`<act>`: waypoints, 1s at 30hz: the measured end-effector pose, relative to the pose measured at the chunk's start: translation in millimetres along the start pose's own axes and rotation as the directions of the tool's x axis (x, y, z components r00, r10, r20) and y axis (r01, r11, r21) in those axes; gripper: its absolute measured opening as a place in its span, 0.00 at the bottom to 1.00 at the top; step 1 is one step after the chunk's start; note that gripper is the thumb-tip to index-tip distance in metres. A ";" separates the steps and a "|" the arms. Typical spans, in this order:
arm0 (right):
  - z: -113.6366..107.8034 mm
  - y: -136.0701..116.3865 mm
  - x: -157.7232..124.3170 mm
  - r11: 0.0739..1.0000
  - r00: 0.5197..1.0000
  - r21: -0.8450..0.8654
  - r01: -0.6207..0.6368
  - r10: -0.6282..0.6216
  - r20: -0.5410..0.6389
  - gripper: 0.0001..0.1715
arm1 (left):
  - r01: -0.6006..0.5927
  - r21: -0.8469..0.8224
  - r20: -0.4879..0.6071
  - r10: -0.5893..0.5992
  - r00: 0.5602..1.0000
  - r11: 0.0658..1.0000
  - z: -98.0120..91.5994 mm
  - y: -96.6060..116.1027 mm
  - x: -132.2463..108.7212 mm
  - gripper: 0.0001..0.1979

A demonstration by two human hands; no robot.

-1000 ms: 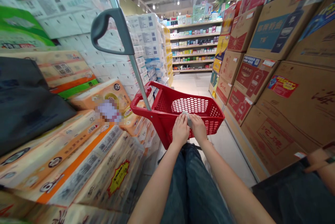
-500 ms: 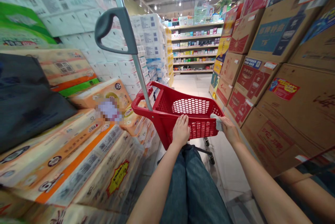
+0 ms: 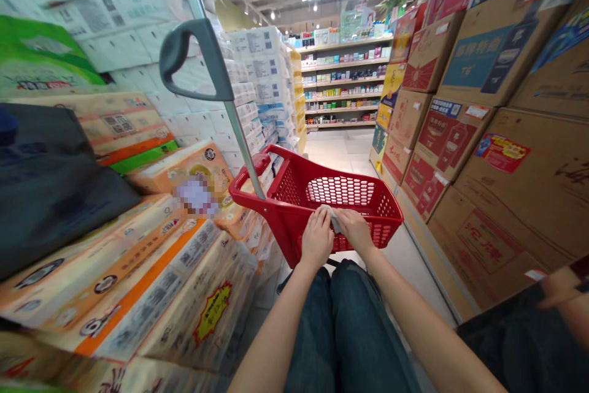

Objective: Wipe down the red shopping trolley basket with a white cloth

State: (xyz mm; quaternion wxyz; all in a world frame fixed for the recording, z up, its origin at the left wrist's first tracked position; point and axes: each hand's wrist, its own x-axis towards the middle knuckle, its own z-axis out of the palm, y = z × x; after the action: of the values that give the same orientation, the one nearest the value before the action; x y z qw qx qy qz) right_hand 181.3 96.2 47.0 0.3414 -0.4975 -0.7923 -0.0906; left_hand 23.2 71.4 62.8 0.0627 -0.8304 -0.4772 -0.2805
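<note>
Small grey cloth [image 3: 334, 219], held above the near rim of a red plastic shopping trolley basket [image 3: 288, 187], around the rim's middle. Left hand [image 3: 316, 238] and right hand [image 3: 354, 228] are close together, fingers closed on the cloth from either side; the fingers hide most of it. Jeans-clad knees [image 3: 352, 319] lie just behind the basket. A metal pole [image 3: 243, 148] with a grey looped handle [image 3: 193, 53] rises from the basket's near left corner, beside stacked toilet paper packs [image 3: 257, 43]. Cardboard cartons [image 3: 488, 62] line the right. Another person's hand [image 3: 559, 286] shows at lower right. Risks: a loosened pinch could drop the cloth into the basket or floorward; pressure on the wheeled trolley could roll it; the pole could catch the packs.
</note>
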 end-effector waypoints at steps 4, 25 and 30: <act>-15.0 27.2 -22.3 1.000 1.000 0.001 0.002 -0.002 -0.005 0.21 | -0.047 0.011 0.020 0.047 0.999 0.999 -3.6 -1.5 -4.4 0.27; 5.3 -3.3 -29.4 0.965 0.935 0.054 -0.257 0.262 -0.238 0.20 | -0.037 -0.076 -0.012 0.036 0.999 0.996 -1.4 2.0 -5.6 0.26; 15.2 -32.3 -14.5 0.982 0.969 -0.001 -0.187 0.184 -0.162 0.23 | -0.011 -0.074 -0.006 0.010 1.000 0.997 -3.7 1.4 -7.2 0.27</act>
State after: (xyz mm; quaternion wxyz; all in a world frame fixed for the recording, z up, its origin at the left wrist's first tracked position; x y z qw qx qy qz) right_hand 151.0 77.2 32.8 0.4074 -0.5632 -0.7113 -0.1046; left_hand 20.0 63.8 62.3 0.0348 -0.8340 -0.4620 -0.2998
